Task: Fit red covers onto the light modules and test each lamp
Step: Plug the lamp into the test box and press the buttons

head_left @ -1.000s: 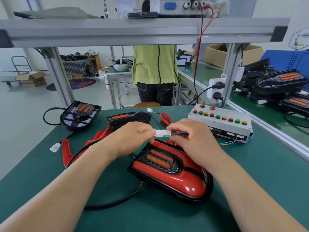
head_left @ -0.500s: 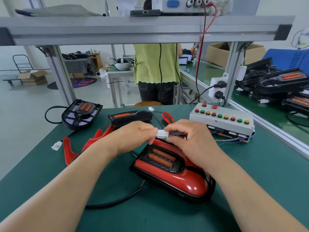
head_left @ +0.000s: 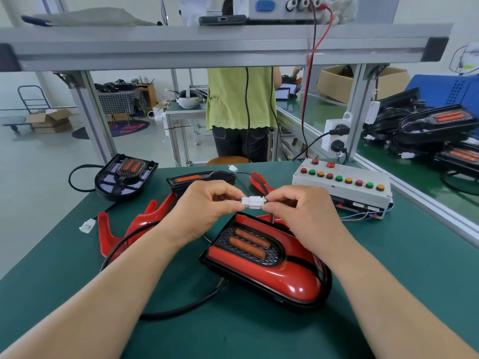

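A factory bench with a green mat (head_left: 388, 281) runs under an aluminium shelf frame; behind it a person in a green top (head_left: 241, 99) stands at another table.

Head view, taking the covered lamp (head_left: 267, 260) as the landmark. It lies face up at the middle of the mat with its red cover on. Its long axis runs on a diagonal, the broad end with the two amber strips towards the far left and the rounded nose towards the near right.

Just above its far end, the left hand (head_left: 207, 211) and right hand (head_left: 303, 216) each pinch one side of a white connector (head_left: 253, 202) between thumb and fingertips. The connector lies level, its length running left to right. The halves look pushed together (whether they are fully seated I cannot tell).

To the lamp's far right sits the test box (head_left: 342, 187) with its rows of coloured buttons. To its left lie loose red covers (head_left: 134, 226), and beyond them two bare modules (head_left: 124, 174).

As I judge it, this lamp is covered and is being plugged in for its test. No lamp glows yet, and the two bare modules have yet to be covered and tested.
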Demonstrator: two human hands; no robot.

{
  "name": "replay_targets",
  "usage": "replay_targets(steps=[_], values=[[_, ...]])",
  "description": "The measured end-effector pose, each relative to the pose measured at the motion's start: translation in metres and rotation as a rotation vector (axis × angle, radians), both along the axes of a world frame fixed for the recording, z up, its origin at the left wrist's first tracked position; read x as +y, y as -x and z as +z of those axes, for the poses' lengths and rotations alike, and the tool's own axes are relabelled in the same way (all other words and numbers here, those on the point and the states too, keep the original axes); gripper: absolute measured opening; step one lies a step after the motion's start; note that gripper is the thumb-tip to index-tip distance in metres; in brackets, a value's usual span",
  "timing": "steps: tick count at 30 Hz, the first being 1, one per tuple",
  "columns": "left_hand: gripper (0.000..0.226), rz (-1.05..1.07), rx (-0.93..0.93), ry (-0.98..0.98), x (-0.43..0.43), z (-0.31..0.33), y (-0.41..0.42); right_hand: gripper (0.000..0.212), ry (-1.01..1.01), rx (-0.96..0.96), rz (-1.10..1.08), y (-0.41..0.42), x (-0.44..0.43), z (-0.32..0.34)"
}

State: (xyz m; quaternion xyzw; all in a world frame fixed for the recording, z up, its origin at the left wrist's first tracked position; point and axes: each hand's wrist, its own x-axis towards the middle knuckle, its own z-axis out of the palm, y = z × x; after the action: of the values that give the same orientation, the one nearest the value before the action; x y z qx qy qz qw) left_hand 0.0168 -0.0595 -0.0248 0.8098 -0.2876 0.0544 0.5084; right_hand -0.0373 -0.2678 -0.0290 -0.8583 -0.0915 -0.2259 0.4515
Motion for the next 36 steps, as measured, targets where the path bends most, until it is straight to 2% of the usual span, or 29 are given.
replay_targets(steps=[8, 11, 13, 16, 22, 25, 31, 36], values=[[0.019, 0.024, 0.033, 0.052, -0.003, -0.009, 0.000, 0.003, 0.000, 0.049, 0.036, 0.000, -0.001, 0.001], [0.023, 0.093, 0.047, 0.058, -0.004, -0.020, -0.003, 0.021, 0.005, 0.090, 0.003, -0.005, -0.010, 0.005], [0.030, 0.124, 0.061, 0.058, -0.005, -0.028, -0.004, 0.034, 0.074, 0.104, -0.136, -0.017, -0.022, 0.009], [0.035, 0.136, 0.082, 0.031, -0.007, -0.033, -0.004, 0.036, 0.227, 0.197, -0.298, -0.043, -0.041, 0.011], [0.010, 0.053, 0.162, 0.025, -0.011, -0.031, 0.003, 0.033, 0.488, 0.212, -0.403, -0.075, -0.067, 0.002], [0.006, 0.077, 0.138, 0.038, -0.010, -0.031, 0.002, 0.031, 0.609, 0.270, -0.482, -0.081, -0.070, -0.003], [0.005, 0.104, 0.148, 0.037, -0.012, -0.036, 0.001, 0.042, 0.808, 0.361, -0.435, -0.093, -0.077, -0.021], [0.009, 0.107, 0.155, 0.040, -0.011, -0.037, 0.001, 0.054, 0.886, 0.405, -0.400, -0.107, -0.079, -0.022]])
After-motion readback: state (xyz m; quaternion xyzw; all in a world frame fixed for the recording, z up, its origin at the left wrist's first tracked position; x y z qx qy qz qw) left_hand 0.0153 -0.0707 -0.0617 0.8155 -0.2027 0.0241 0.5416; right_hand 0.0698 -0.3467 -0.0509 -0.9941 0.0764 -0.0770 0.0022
